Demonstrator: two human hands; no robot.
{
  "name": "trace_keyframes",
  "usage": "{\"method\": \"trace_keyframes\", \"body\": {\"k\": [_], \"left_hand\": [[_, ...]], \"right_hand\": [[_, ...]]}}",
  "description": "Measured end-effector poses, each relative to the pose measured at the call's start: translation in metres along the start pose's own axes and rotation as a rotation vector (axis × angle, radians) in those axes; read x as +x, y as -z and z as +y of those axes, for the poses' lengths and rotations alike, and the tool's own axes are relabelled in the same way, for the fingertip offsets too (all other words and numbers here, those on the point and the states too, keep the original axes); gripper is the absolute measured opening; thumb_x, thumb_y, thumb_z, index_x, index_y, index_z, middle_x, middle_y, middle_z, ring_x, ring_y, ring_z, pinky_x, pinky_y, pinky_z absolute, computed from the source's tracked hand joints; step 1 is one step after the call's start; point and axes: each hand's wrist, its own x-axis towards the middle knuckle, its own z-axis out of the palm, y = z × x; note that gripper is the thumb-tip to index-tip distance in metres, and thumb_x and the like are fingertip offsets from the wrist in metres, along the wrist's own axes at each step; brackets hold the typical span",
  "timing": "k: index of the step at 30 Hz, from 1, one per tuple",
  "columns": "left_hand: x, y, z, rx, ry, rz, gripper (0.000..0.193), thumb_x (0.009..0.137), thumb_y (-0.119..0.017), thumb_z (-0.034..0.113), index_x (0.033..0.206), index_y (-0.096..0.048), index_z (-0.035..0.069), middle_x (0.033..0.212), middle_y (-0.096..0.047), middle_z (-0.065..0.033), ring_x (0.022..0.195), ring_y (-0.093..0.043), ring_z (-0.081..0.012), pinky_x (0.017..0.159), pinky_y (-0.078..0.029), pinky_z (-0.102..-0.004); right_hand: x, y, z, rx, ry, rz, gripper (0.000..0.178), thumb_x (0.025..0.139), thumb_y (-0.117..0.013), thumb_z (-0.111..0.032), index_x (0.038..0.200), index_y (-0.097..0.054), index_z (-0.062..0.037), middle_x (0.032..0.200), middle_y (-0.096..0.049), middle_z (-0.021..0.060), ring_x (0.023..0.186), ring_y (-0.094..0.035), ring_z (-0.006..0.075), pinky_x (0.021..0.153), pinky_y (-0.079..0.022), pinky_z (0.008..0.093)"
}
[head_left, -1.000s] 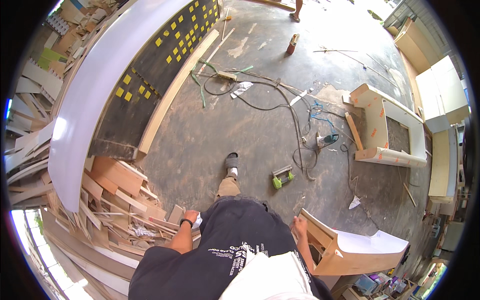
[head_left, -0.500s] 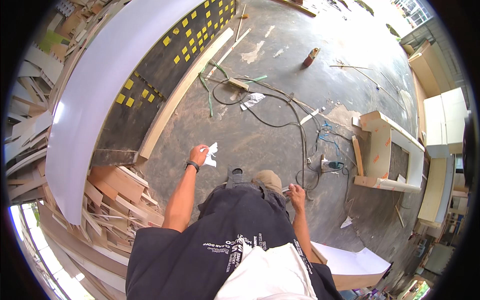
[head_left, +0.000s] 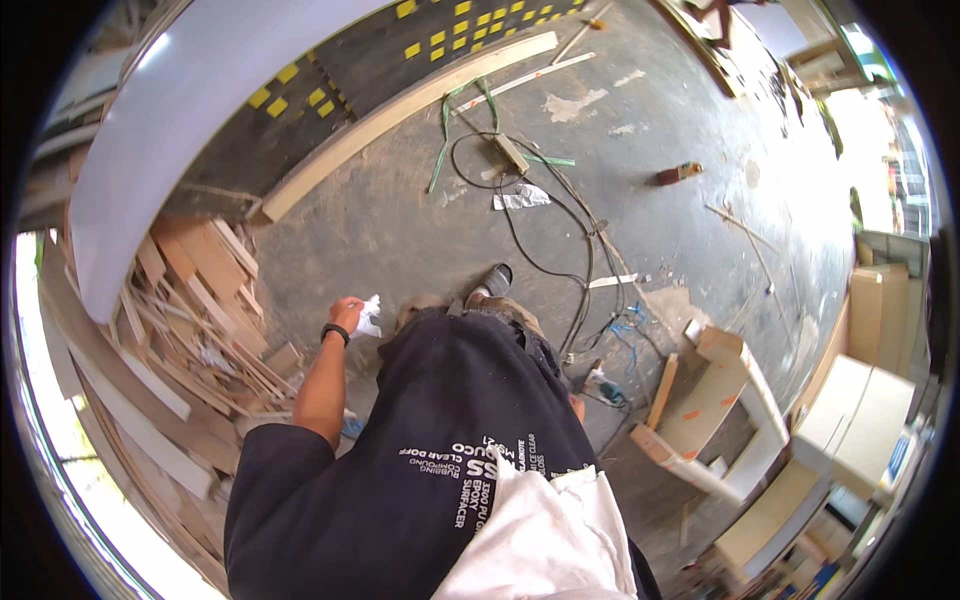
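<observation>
My left hand (head_left: pixel 346 314), with a dark band on its wrist, is closed on a crumpled white scrap (head_left: pixel 369 318); whether that is paper or cloth I cannot tell. The scrap hangs in front of me, above the grey floor (head_left: pixel 350 235), to the left of my legs. Only a small part of my right hand (head_left: pixel 577 406) shows past the edge of my black shirt, and its fingers are hidden. Closest to that side lies a teal corded power tool (head_left: pixel 604 388) on the floor.
A heap of wood offcuts (head_left: pixel 200 290) lies on my left, below a long white curved panel (head_left: pixel 140 150). Dark cables (head_left: pixel 540 262) and a power strip (head_left: pixel 511 153) cross the floor ahead. A pale wooden frame (head_left: pixel 690 430) stands at right, a reddish-brown object (head_left: pixel 680 174) farther off.
My view has turned to the right and my legs have stepped. The white scrap is still in my left hand. My right hand has gone almost wholly behind my shirt.
</observation>
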Motion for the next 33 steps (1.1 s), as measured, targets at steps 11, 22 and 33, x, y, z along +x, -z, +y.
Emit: {"method": "trace_keyframes", "body": {"k": [11, 22, 33], "left_hand": [[-0.143, -0.104, 0.036, -0.277, 0.347, 0.037, 0.034, 0.086, -0.068, 0.030, 0.107, -0.078, 0.006, 0.110, -0.075, -0.0211, 0.107, -0.069, -0.0390, 0.095, -0.052, -0.0446], [-0.178, -0.208, 0.105, -0.474, 0.406, -0.096, 0.036, 0.089, -0.065, 0.028, 0.116, -0.076, 0.006, 0.109, -0.074, -0.0246, 0.106, -0.069, -0.0419, 0.093, -0.053, -0.0454], [-0.169, -0.144, 0.092, -0.437, 0.384, 0.066, 0.036, 0.090, -0.066, 0.033, 0.110, -0.077, 0.006, 0.109, -0.074, -0.0232, 0.105, -0.070, -0.0409, 0.091, -0.053, -0.0457]], "right_hand": [[0.246, 0.173, -0.212, 0.196, 0.009, -0.071, 0.030, 0.101, -0.059, -0.025, 0.111, -0.069, 0.0013, 0.096, -0.072, 0.0102, 0.076, -0.073, 0.0200, 0.058, -0.053, 0.0289], [0.247, 0.089, -0.326, -0.216, 0.241, -0.365, 0.033, 0.097, -0.065, -0.027, 0.109, -0.073, 0.0027, 0.094, -0.075, 0.0142, 0.078, -0.077, 0.0223, 0.066, -0.056, 0.0334], [0.255, 0.075, -0.294, -0.226, 0.209, -0.457, 0.034, 0.096, -0.065, -0.028, 0.106, -0.074, 0.0034, 0.086, -0.074, 0.0156, 0.072, -0.076, 0.0219, 0.059, -0.054, 0.0316]]}}
